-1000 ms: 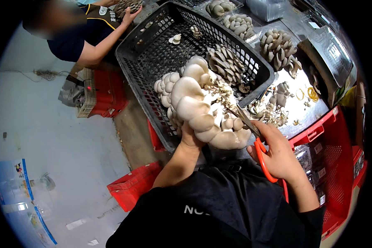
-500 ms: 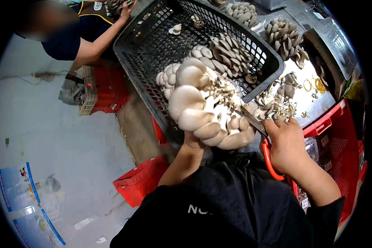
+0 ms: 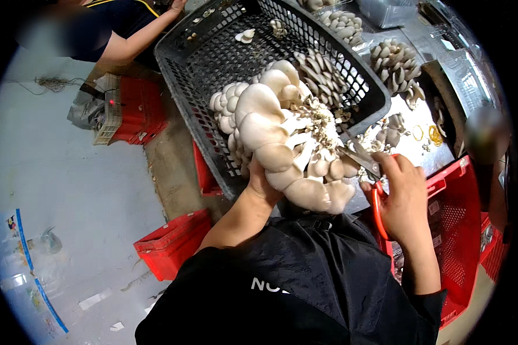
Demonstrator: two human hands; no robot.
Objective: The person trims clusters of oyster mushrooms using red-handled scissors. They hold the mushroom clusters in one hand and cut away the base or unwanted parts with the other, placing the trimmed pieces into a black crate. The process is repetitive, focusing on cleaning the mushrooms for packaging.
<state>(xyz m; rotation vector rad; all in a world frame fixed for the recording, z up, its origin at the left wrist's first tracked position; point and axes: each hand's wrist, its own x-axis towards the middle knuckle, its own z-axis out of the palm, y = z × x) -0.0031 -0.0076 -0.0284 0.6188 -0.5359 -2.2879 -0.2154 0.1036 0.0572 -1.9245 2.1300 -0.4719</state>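
Left hand (image 3: 263,185) supports mushroom cluster (image 3: 290,146); finger closure hidden, undetermined. Right hand (image 3: 404,201): fingers wrapped around scissors (image 3: 376,198). Recommended: snip stem base (image 3: 323,123), sparing caps (image 3: 260,130).

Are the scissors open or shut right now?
Open: the scissors in the right hand show two blades spread apart, with a visible gap between their tips.

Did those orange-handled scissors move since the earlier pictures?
Yes, the orange-handled scissors have moved a little to the right, nearer the red plastic crate.
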